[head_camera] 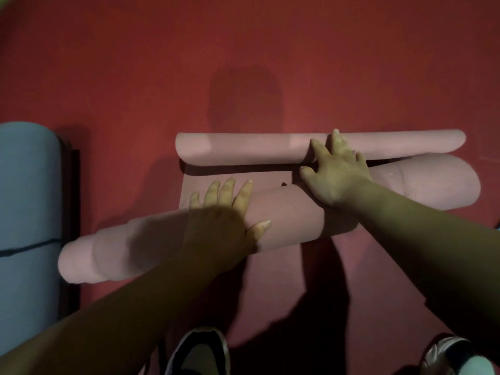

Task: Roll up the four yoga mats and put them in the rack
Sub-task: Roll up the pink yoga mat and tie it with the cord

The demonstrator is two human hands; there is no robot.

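The pink roll (286, 215) lies slanted on the red floor (243, 50). Its left end pokes well past the edge of the flat strip (270, 181), not yet rolled, just beyond it. The left hand (224, 215) rests flat on the roll with its fingers straight. The right hand (335, 174), fingers spread and uncurled, reaches over the roll to press the curled far end (243, 147) beyond the strip. Pushing on with the roll askew would likely cone it more, leaving a loose, lopsided bundle that is awkward to store. The springy far end could also fold under. A blue mat (27, 198) lies well left of the roll.
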